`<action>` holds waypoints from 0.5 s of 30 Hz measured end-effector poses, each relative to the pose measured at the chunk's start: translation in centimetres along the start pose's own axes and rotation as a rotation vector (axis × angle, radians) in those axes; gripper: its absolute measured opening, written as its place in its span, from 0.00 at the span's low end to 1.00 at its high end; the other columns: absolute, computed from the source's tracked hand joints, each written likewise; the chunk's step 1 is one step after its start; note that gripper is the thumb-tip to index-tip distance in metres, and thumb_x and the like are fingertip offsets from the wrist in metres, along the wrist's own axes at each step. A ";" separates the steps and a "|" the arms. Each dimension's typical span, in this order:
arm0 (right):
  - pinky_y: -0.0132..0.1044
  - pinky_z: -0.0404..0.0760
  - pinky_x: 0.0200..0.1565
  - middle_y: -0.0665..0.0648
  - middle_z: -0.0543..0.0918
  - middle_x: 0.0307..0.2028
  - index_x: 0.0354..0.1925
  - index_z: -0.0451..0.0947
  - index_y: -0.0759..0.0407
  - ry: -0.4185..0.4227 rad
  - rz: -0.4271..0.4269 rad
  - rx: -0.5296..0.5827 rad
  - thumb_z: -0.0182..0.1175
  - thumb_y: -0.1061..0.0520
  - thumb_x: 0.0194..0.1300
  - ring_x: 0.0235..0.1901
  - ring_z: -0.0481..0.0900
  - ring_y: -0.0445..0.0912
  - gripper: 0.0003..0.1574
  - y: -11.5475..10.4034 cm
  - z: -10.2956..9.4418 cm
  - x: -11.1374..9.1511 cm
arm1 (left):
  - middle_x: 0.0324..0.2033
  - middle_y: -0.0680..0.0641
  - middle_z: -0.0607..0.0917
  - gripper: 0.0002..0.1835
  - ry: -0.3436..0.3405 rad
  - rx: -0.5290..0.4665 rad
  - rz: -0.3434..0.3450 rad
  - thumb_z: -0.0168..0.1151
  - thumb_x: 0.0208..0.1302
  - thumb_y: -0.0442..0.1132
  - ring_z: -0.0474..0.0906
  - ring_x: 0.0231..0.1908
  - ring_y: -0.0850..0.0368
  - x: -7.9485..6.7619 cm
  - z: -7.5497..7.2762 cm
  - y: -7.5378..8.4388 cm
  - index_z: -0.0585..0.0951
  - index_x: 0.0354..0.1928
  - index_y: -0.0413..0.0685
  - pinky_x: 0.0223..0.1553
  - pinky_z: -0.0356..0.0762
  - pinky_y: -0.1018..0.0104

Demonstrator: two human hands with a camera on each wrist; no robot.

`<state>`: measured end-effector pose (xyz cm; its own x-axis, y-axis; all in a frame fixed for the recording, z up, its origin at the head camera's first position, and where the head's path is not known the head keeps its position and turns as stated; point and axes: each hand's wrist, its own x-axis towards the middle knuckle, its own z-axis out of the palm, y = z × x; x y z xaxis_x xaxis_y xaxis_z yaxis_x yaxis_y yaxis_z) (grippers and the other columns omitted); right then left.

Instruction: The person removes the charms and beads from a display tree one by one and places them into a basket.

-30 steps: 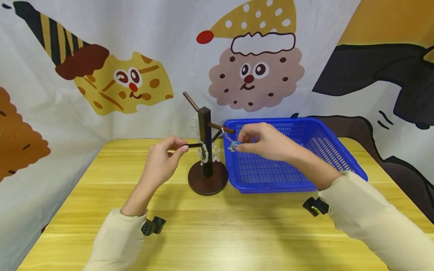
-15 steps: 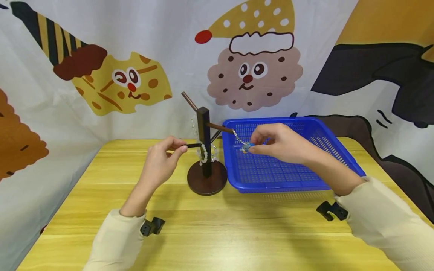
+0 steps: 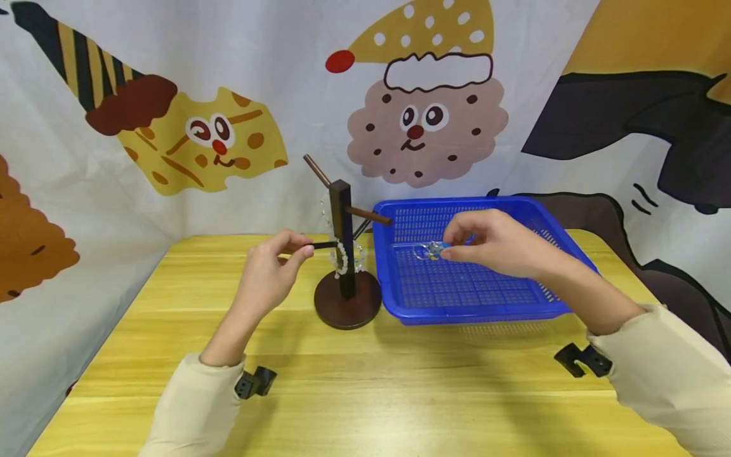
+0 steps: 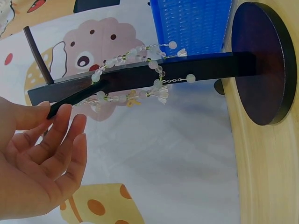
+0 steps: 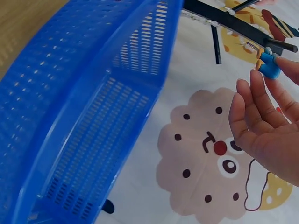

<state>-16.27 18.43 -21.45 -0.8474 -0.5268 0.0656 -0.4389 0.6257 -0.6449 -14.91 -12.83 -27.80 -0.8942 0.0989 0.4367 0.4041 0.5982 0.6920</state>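
A dark wooden jewelry stand (image 3: 340, 216) with several pegs stands upright on its round base (image 3: 348, 308). My left hand (image 3: 267, 273) pinches the tip of its left peg (image 4: 72, 99) between thumb and forefinger. A bracelet of pale beads (image 4: 154, 65) hangs from that peg near the post, and more beaded strands hang behind. Above the basket, my right hand (image 3: 493, 244) pinches a keychain (image 3: 436, 250) with a small blue figure and a metal ring, apart from the stand. The right wrist view shows the blue figure (image 5: 268, 66) at the fingertips. The brown right peg (image 3: 368, 215) bears nothing.
A blue perforated plastic basket (image 3: 474, 313) stands right of the stand, close beside its base. The wooden table (image 3: 342, 393) extends in front. Behind hangs a white cloth (image 3: 297, 38) printed with cartoon snacks.
My right hand has moved to the right with the keychain, whose chain and ring have come off the brown right peg. My left hand has kept its pinch on the left peg.
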 end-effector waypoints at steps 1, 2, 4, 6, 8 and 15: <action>0.35 0.72 0.28 0.52 0.78 0.27 0.32 0.77 0.56 -0.001 0.001 0.000 0.63 0.58 0.59 0.27 0.72 0.46 0.04 0.2 0.0 -0.1 | 0.33 0.43 0.83 0.06 0.000 -0.001 -0.001 0.59 0.62 0.34 0.79 0.38 0.49 0.0 0.0 0.0 0.80 0.37 0.38 0.37 0.77 0.54; 0.35 0.71 0.28 0.52 0.78 0.27 0.32 0.77 0.56 -0.004 0.003 -0.002 0.63 0.58 0.59 0.27 0.72 0.46 0.04 0.3 0.0 -0.2 | 0.33 0.43 0.83 0.06 0.000 -0.002 -0.001 0.59 0.62 0.34 0.79 0.38 0.49 0.0 0.0 0.0 0.80 0.37 0.38 0.37 0.77 0.54; 0.35 0.71 0.27 0.52 0.77 0.26 0.31 0.77 0.56 -0.009 0.003 -0.012 0.63 0.58 0.58 0.26 0.72 0.45 0.04 0.7 0.2 -0.4 | 0.33 0.43 0.83 0.06 0.000 -0.004 0.000 0.59 0.62 0.34 0.79 0.39 0.49 0.0 0.0 0.0 0.80 0.37 0.38 0.37 0.77 0.54; 0.35 0.71 0.27 0.52 0.77 0.26 0.31 0.76 0.56 -0.019 0.010 -0.004 0.63 0.58 0.58 0.25 0.72 0.45 0.04 1.2 0.4 -0.6 | 0.33 0.42 0.83 0.06 0.001 -0.004 0.002 0.59 0.62 0.33 0.79 0.39 0.48 0.0 0.0 -0.1 0.80 0.37 0.38 0.37 0.77 0.54; 0.35 0.72 0.27 0.52 0.77 0.25 0.31 0.76 0.57 -0.030 0.015 0.002 0.62 0.59 0.59 0.25 0.72 0.45 0.03 1.8 0.8 -0.7 | 0.33 0.42 0.83 0.06 0.001 -0.004 0.002 0.59 0.62 0.33 0.79 0.39 0.48 0.0 0.0 -0.1 0.80 0.37 0.38 0.37 0.77 0.53; 0.35 0.73 0.28 0.51 0.77 0.25 0.31 0.76 0.59 -0.074 0.015 0.025 0.62 0.61 0.58 0.27 0.74 0.45 0.03 3.6 2.4 -1.0 | 0.33 0.43 0.83 0.06 0.001 -0.002 -0.002 0.59 0.62 0.34 0.79 0.39 0.48 0.0 0.0 -0.1 0.80 0.37 0.38 0.37 0.77 0.53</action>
<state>-16.34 19.84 -25.63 -0.8287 -0.5597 -0.0001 -0.4183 0.6195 -0.6642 -14.93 -12.84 -27.87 -0.8947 0.0975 0.4359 0.4031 0.5965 0.6941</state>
